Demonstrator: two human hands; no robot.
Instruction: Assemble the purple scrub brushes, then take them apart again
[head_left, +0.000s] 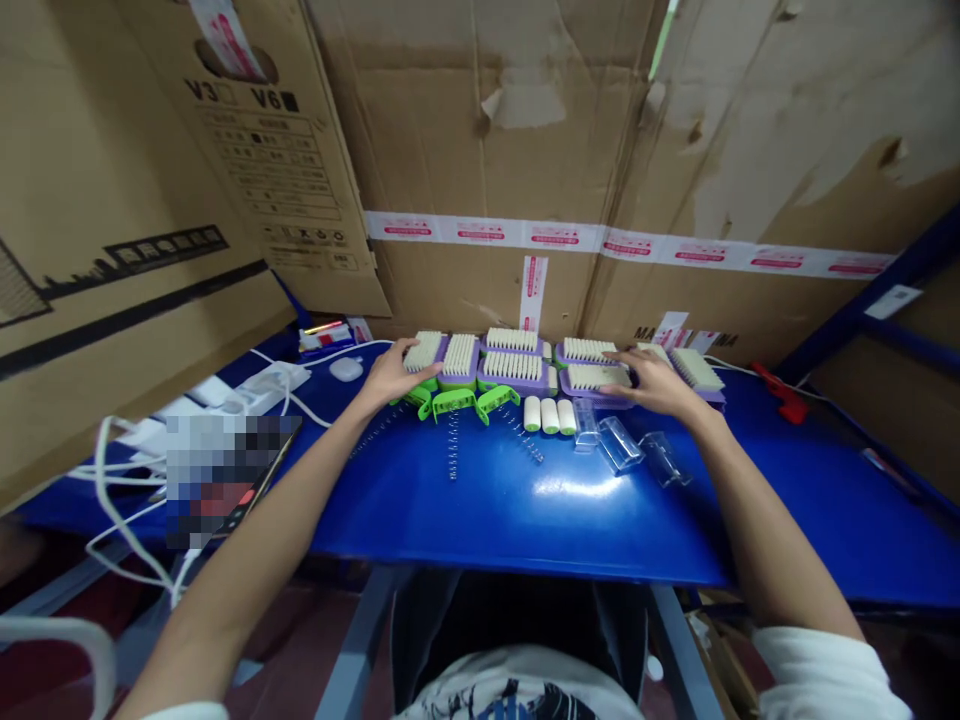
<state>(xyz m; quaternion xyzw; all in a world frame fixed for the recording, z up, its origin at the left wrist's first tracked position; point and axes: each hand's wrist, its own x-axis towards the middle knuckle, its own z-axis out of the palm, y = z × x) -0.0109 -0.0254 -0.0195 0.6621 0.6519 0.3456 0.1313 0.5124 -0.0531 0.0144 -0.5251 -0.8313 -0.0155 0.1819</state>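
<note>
Purple brushes with cream bristles (pixel 513 368) lie bristles up in a row along the back of the blue table. My left hand (pixel 391 378) curls round the leftmost brush (pixel 424 352), its thumb along the near side. At the right, my right hand (pixel 654 382) has thumb and fingers about the end of a lower brush (pixel 592 378); its palm hides part of the brushes behind. In front of the row are green clip-like parts (pixel 454 402), thin coil springs (pixel 453 450), three cream rollers with green ends (pixel 550 415) and three clear plastic pieces (pixel 621 445).
Tall cardboard (pixel 465 280) stands behind the blue table (pixel 465 530). On the left are a white power strip (pixel 262 385) with cables, a phone-like device with a blurred screen (pixel 232 480) and a white rounded object (pixel 346 369). A red tool-like object (pixel 780 393) lies far right.
</note>
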